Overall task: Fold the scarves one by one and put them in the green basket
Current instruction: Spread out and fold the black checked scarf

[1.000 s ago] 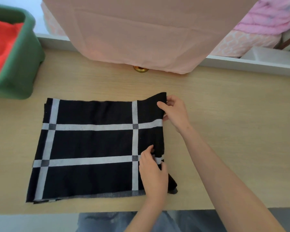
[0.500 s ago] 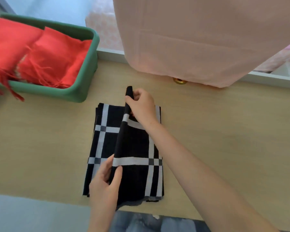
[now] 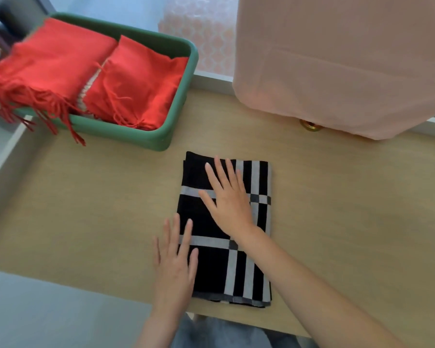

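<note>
Black checked scarf [image 3: 212, 268] lies folded flat on the worktop [image 3: 86, 209], near the green basket [image 3: 176, 133] holding red scarves [image 3: 136, 86]. Right hand [image 3: 226, 199] presses its upper half, fingers straight. Left hand [image 3: 173, 267] rests flat across its left edge, gripping nothing.

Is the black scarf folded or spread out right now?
Folded: black scarf lies as a compact layered rectangle, left hand and right hand flat on it.
</note>
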### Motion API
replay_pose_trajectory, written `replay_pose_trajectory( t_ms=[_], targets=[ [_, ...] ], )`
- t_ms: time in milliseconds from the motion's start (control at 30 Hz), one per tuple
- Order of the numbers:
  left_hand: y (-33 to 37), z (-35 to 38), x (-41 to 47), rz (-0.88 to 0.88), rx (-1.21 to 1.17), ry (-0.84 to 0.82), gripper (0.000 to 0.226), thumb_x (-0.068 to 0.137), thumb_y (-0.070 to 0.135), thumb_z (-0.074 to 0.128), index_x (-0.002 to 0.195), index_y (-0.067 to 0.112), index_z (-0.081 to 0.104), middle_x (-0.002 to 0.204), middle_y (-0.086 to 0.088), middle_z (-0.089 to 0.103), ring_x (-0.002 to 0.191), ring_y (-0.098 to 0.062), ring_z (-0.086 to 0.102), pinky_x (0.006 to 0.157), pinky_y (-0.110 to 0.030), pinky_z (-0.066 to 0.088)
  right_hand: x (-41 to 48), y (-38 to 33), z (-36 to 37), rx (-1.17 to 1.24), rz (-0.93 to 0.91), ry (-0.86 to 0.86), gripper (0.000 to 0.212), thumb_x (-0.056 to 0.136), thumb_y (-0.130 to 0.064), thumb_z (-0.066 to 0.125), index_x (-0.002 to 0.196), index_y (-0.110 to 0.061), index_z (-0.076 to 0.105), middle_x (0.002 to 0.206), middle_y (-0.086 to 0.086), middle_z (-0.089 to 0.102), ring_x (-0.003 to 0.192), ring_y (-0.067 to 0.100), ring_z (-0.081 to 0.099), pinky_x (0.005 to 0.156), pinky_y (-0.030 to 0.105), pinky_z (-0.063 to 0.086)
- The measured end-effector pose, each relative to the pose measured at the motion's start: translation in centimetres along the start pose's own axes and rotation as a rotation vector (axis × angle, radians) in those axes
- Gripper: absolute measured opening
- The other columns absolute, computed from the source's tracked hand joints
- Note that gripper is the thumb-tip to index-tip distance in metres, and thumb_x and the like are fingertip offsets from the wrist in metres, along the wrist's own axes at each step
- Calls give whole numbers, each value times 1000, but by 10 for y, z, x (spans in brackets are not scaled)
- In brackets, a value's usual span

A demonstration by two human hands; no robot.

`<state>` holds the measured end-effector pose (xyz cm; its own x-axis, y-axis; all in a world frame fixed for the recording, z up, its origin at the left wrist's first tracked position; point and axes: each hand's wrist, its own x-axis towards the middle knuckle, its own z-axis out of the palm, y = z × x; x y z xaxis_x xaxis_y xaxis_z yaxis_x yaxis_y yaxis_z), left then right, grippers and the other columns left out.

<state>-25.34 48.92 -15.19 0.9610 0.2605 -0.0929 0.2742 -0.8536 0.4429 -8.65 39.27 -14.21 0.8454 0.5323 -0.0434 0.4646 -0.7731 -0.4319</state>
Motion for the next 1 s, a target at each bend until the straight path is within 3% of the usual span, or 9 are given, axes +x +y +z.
replay_pose_trajectory(
  t_ms=[133,267,367,500,633,767,900,1000],
  targets=[
    [-16,24,-1,64,122,-119,57,100,40,23,154,20,18,162,-3,5,149,-23,6,116,-46,8,-19,31,22,-213,1,-103,67,97,-58,14,153,-21,7,160,6,-1,147,21,-9,120,43,5],
    [-18,26,-1,80,153,-119,58,99,40,25,154,19,18,162,-5,6,149,-25,6,116,-47,8,-15,33,21,-215,-21,-105,65,99,-56,12,153,-19,13,160,8,6,148,23,-2,119,44,9],
    [-11,16,4,80,170,-89,58,99,40,25,153,18,21,162,-7,9,149,-25,6,117,-48,4,-27,35,6,-198,-25,-56,65,100,-55,10,153,-18,7,161,8,-3,147,23,-8,119,43,1],
    [5,-5,30,186,152,-47,59,98,34,30,153,17,18,162,-7,8,149,-23,5,118,-46,4,-75,42,-20,-75,120,-31,68,100,-53,22,153,-19,-4,159,4,-20,146,20,-17,117,36,-13],
    [-12,0,27,304,167,-152,57,100,37,27,153,18,18,162,-4,7,149,-20,5,119,-41,3,-139,45,-18,-53,59,-177,70,100,-52,28,152,-22,-8,158,-1,-22,146,16,-17,117,35,-12],
    [-39,10,9,358,219,-263,57,102,47,14,154,23,12,162,1,5,149,-17,6,116,-39,8,-165,54,1,-154,91,-291,67,100,-55,24,153,-21,1,161,1,-11,147,19,-7,117,37,-2],
    [-35,-6,19,399,179,-261,55,101,49,19,148,23,32,159,-2,19,147,-22,17,118,-45,8,-161,55,-10,-14,22,-293,65,101,-52,23,152,-26,-8,156,-10,-26,144,12,-22,116,30,-15],
    [-48,-16,-2,573,101,-257,50,93,51,41,136,26,50,151,1,36,144,-23,26,116,-45,16,-183,62,-30,87,-116,-331,55,102,-40,32,152,-29,12,159,-17,-7,146,6,-5,119,28,-3]
  ],
)
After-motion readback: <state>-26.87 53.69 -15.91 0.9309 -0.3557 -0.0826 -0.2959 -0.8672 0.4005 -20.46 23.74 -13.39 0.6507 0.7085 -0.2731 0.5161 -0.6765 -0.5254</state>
